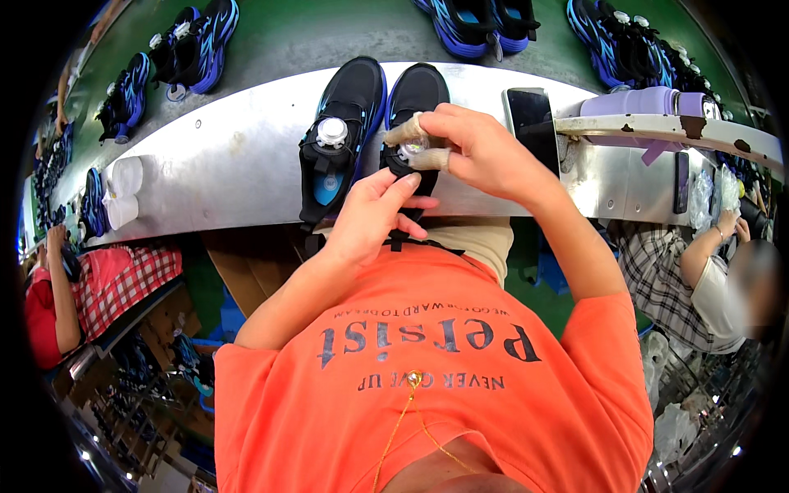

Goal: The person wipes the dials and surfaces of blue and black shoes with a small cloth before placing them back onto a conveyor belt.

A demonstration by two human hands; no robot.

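Observation:
A pair of black and blue sneakers stands side by side in front of me, toes pointing away. The left sneaker (341,103) carries a round white lacing dial (332,131) on its tongue, and neither hand touches it. On the right sneaker (417,86), my right hand (485,152) grips a pale, clear-looking dial (413,146) between thumb and forefinger, both covered by beige finger cots. Just nearer to me, my left hand (374,214) pinches the black upper by the shoe opening with thumb and forefinger; its other fingers stick out loosely. My fingers partly hide that dial.
The sneakers rest on a metal work ledge (238,148) beside a green belt (304,33) bearing more sneakers. To the right lie a dark phone (532,123), a white metal bar (657,127) and a purple bottle (629,103). Clear plastic cups (123,193) stand left. Co-workers sit at both sides.

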